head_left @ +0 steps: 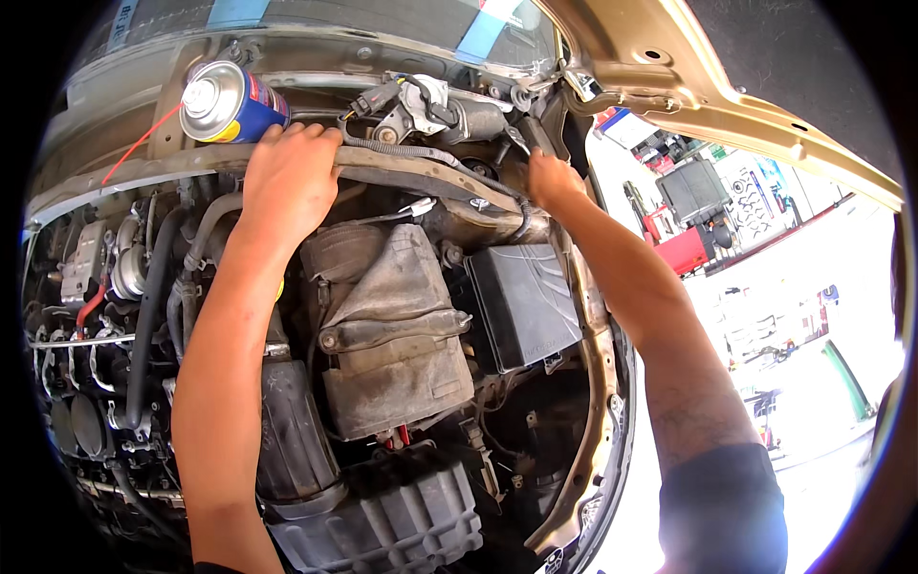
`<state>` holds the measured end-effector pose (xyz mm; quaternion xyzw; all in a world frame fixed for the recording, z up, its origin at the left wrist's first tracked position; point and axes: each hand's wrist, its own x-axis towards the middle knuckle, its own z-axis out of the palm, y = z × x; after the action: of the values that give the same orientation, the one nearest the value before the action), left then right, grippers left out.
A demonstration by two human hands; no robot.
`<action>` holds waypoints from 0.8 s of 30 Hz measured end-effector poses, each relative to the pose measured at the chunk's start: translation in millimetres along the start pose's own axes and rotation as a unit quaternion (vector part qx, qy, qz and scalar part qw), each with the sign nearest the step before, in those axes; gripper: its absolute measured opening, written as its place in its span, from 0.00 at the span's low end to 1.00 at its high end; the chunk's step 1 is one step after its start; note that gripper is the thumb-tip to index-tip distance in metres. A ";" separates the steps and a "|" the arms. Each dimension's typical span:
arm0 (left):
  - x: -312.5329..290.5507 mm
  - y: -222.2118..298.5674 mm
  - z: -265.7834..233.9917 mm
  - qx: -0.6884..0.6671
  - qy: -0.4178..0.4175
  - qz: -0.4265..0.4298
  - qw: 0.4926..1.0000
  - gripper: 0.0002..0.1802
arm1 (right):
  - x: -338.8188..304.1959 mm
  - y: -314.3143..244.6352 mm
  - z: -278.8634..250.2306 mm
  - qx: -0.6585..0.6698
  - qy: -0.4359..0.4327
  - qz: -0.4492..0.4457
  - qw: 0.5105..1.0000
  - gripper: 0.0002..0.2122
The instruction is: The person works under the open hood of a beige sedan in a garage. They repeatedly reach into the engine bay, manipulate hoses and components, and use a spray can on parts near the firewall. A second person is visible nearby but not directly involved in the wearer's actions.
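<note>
My left hand point(295, 182) is curled over the metal cowl edge point(382, 172) at the back of an engine bay, its fingertips hidden. Just left of it a blue spray can point(251, 107) lies tilted in the cowl, with its white cap end toward me and a thin red straw point(140, 146) sticking out. At the back right, my right hand point(555, 180) is closed on a shiny metal hand tool point(517, 141), perhaps a ratchet; its far end is hard to make out. Between the hands sits a wiper motor point(475, 122) with its linkage and a wiring connector point(375, 98).
Below my arms are a dusty battery cover point(397, 373), a black fuse box point(524, 304) and a ribbed black air box point(382, 517). The exposed engine point(91, 335) fills the left. A raised tan hood point(708, 77) hangs above right; tools lie beyond the fender.
</note>
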<state>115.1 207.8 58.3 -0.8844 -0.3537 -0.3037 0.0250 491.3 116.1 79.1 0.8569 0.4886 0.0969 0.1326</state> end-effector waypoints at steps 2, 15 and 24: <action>-2.3 4.2 5.9 0.002 -0.023 0.005 1.000 0.12 | -3.4 3.1 2.8 -0.028 0.009 -0.004 1.000 0.14; -3.6 -9.4 -39.8 0.011 0.010 -0.014 1.000 0.11 | 36.2 65.9 -4.9 -0.207 0.112 -0.099 0.967 0.17; -1.9 -1.3 -27.8 0.017 0.054 -0.022 0.998 0.11 | 2.4 7.4 -6.7 0.055 0.070 -0.028 0.996 0.25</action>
<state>98.8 200.4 79.7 -0.8582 -0.3758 -0.3456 0.0524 496.5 115.4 88.0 0.8401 0.5249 0.1262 0.0535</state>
